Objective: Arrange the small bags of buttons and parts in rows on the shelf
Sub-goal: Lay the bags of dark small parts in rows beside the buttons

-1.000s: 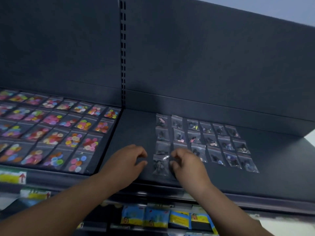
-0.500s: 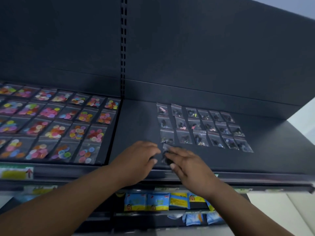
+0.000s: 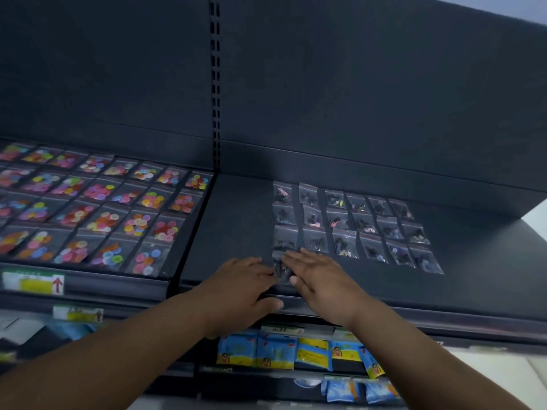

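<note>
Both arms reach forward; left hand (image 3: 241, 287), right hand (image 3: 324, 281) palms down, fingers extended, fingertips nearly meeting.

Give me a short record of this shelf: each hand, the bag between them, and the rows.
Left hand: fingertips touch the loose bag at its left edge
Right hand: flat, fingers straight, on the bag's right side
Loose bag: front of shelf, starting a fourth row
Parts bags: three rows of six
Button bags: rows on the left shelf section

shelf-edge label (image 3: 32, 283) | red upward arrow | wording too blurred
</note>
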Demonstrator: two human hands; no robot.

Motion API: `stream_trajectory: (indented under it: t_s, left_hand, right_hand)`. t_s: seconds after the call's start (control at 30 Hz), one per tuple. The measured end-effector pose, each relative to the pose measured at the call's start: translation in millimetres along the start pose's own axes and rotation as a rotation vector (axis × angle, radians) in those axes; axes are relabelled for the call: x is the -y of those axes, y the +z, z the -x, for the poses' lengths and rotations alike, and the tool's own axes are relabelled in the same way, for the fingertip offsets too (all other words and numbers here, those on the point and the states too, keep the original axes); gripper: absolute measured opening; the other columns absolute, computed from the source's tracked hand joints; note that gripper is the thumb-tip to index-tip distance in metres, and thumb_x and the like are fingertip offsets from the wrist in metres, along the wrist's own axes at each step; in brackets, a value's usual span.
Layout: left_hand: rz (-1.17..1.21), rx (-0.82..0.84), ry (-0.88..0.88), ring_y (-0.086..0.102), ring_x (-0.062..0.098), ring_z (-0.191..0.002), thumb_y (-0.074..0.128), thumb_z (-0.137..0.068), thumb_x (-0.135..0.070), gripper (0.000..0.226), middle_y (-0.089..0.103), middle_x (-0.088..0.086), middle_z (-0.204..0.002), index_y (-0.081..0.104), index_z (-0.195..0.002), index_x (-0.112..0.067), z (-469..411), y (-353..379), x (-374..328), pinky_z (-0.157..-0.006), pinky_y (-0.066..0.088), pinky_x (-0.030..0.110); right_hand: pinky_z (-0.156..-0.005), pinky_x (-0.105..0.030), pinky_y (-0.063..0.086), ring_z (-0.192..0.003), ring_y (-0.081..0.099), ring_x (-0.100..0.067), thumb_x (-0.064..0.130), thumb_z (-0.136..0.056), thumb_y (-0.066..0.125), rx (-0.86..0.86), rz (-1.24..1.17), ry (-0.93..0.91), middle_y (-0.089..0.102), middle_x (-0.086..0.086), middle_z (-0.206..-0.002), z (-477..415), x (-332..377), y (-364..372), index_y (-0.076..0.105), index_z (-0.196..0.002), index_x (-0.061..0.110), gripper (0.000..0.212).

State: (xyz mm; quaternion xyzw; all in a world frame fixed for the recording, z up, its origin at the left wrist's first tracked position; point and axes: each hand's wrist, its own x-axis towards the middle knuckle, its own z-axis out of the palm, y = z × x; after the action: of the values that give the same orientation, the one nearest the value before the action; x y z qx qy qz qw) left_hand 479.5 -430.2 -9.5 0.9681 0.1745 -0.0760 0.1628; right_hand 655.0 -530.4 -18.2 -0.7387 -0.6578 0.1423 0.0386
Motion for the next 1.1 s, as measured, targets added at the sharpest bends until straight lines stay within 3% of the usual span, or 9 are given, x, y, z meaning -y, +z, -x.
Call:
stream_trajectory:
  t_s: [0.1,0.2,0.37,0.47,0.57,0.7,0.9,1.1]
  left_hand:
    - [0.066,-0.090,-0.040,0.006,0.009,-0.144,0.030,-0.097,-0.052,0.060,0.012,-0.012,-0.158,0.016,-0.150,-0.028,-5,-1,-6,-0.115,0.005,0.027]
    - [0.041,-0.023,-0.052,0.000,0.010,-0.145,0.025,-0.096,-0.055,0.064,0.004,-0.012,-0.159,0.007,-0.151,-0.028,-11,1,-9,-0.118,0.005,0.031]
    - [0.077,-0.027,-0.064,0.019,0.010,-0.142,0.025,-0.091,-0.064,0.066,0.023,-0.012,-0.155,0.020,-0.149,-0.031,-15,1,-9,-0.116,0.015,0.030]
    - [0.090,-0.070,-0.082,0.019,0.008,-0.142,0.012,-0.078,-0.079,0.087,0.020,-0.010,-0.156,0.022,-0.149,-0.029,-18,-7,-11,-0.115,0.015,0.026]
    - [0.112,-0.096,-0.127,0.011,0.008,-0.144,0.027,-0.091,-0.063,0.071,0.012,-0.009,-0.158,0.017,-0.151,-0.026,-26,-13,-11,-0.117,0.011,0.026]
    - [0.138,-0.133,-0.154,0.011,0.007,-0.144,0.032,-0.094,-0.056,0.066,0.012,-0.008,-0.158,0.018,-0.150,-0.025,-36,-16,-12,-0.116,0.011,0.024]
    - [0.153,-0.139,-0.173,0.012,0.007,-0.144,0.032,-0.094,-0.056,0.066,0.013,-0.008,-0.158,0.018,-0.150,-0.024,-41,-14,-14,-0.116,0.011,0.023]
    - [0.138,-0.213,-0.187,0.011,0.008,-0.144,0.033,-0.094,-0.055,0.065,0.012,-0.008,-0.158,0.018,-0.150,-0.025,-33,-22,-7,-0.114,0.011,0.023]
  right_hand:
    - [-0.117,-0.026,0.005,-0.145,0.010,-0.012,0.033,-0.100,0.033,-0.041,-0.009,-0.029,0.019,0.006,-0.156,3,-4,-1,0.023,-0.148,0.025,0.049]
    - [-0.117,-0.026,0.006,-0.144,0.012,-0.012,0.033,-0.100,0.033,-0.024,0.003,-0.062,0.022,0.006,-0.156,6,-5,1,0.025,-0.147,0.025,0.049]
    - [-0.115,-0.023,0.005,-0.144,0.015,-0.013,0.032,-0.100,0.036,-0.050,-0.087,-0.072,0.023,0.005,-0.155,9,-8,-3,0.027,-0.146,0.025,0.048]
    - [-0.115,-0.025,0.009,-0.142,0.021,-0.015,0.031,-0.099,0.038,-0.189,-0.104,-0.017,0.029,0.002,-0.153,9,-16,-13,0.033,-0.144,0.021,0.047]
    - [-0.115,-0.030,0.015,-0.140,0.025,-0.020,0.032,-0.099,0.037,-0.290,-0.018,0.138,0.033,-0.004,-0.151,9,-33,-20,0.038,-0.142,0.017,0.045]
    - [-0.118,-0.036,0.012,-0.144,0.015,-0.020,0.040,-0.099,0.028,-0.135,0.089,0.294,0.019,-0.004,-0.157,12,-59,-12,0.027,-0.146,0.017,0.052]
    - [-0.117,-0.033,0.009,-0.144,0.016,-0.018,0.041,-0.100,0.027,-0.088,0.069,0.259,0.018,-0.002,-0.157,17,-67,-11,0.028,-0.146,0.018,0.052]
    - [-0.115,-0.036,0.015,-0.142,0.021,-0.024,0.039,-0.099,0.033,-0.178,0.042,0.229,0.023,-0.005,-0.155,13,-50,-26,0.033,-0.144,0.018,0.049]
